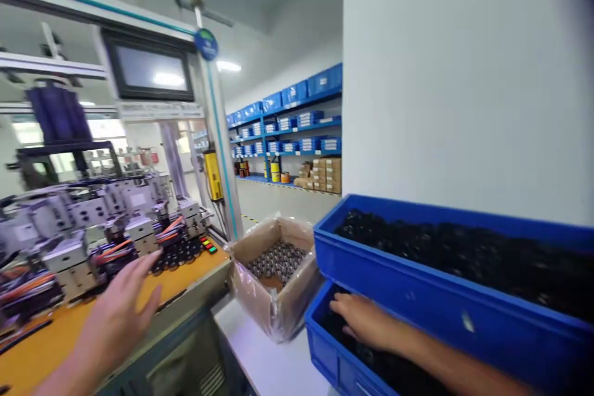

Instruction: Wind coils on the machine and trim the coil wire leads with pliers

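Observation:
My left hand (pixel 118 309) is over the front edge of the orange work surface (pixel 60 340), fingers apart and holding nothing. My right hand (pixel 359 320) reaches into the lower blue bin (pixel 343 368), among dark parts; its fingertips point down and what they hold, if anything, is hidden. An upper blue bin (pixel 394 266), filled with black parts (pixel 445 247), rests above the lower one. Between my hands stands an open cardboard box (pixel 260 297) lined with clear plastic, holding many small metallic parts (pixel 281 261).
At the left is a machine with metal blocks (pixel 139 232), cables and several black round parts (pixel 179 257). A screen (pixel 151 68) hangs from its frame post (pixel 223 154). A white wall (pixel 464 86) rises behind the bins; blue shelving (pixel 301 130) stands farther back.

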Available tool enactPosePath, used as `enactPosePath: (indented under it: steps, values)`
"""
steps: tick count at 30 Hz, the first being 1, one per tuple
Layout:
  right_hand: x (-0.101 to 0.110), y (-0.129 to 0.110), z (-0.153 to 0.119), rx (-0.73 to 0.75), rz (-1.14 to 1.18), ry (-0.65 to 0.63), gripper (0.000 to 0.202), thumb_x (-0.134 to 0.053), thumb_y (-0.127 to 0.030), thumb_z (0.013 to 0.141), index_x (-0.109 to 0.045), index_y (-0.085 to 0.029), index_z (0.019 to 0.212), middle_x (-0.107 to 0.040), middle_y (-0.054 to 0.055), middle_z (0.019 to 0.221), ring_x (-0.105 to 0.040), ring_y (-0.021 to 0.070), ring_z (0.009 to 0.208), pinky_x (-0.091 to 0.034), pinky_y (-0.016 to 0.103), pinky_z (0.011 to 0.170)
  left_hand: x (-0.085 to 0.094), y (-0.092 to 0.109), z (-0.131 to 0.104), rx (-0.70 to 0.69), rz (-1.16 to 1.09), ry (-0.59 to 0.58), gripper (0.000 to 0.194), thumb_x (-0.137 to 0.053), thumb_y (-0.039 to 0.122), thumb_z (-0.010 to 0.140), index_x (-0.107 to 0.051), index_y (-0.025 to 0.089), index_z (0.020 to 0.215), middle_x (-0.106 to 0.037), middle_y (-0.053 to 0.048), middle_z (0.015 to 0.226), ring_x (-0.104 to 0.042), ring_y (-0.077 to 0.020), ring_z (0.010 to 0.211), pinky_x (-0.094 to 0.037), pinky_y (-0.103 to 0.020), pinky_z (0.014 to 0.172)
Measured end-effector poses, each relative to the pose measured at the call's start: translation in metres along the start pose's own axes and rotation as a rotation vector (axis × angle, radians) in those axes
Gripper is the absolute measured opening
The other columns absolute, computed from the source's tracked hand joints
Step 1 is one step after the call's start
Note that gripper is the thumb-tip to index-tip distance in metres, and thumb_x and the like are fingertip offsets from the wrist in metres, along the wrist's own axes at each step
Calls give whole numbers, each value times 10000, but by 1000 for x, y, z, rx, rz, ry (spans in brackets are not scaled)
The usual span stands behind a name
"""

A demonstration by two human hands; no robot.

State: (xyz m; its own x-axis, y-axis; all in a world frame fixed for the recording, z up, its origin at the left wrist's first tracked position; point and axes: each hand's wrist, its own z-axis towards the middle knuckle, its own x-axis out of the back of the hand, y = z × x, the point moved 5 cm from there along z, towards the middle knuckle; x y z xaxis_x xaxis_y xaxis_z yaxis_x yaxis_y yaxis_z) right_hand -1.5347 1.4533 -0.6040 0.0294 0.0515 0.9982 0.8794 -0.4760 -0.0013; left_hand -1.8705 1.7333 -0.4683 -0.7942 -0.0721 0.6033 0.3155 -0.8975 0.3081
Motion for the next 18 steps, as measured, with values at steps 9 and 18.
enactPosePath:
  steps: [9, 18]
  values:
    - [-20, 4, -5, 58, 80, -238, 353, -491, 58, 767, -700, -124, 985, -702, 125, 1058, -687, 278, 988, -515, 338, 846, -320, 105, 106, -266, 367, -955, 227, -677, 317, 893, -672, 128, 1018, -704, -84, 1015, -684, -198, 928, -582, -392, 833]
    - [-30, 13, -6, -21, 246, -376, 575, -304, 83, 848, -657, -115, 1257, -615, 181, 1334, -595, 303, 1240, -463, 413, 1076, -433, 88, 63, -272, 422, -1353, 219, -645, 340, 920, -681, 146, 1017, -702, -66, 1058, -683, -191, 955, -582, -374, 857]
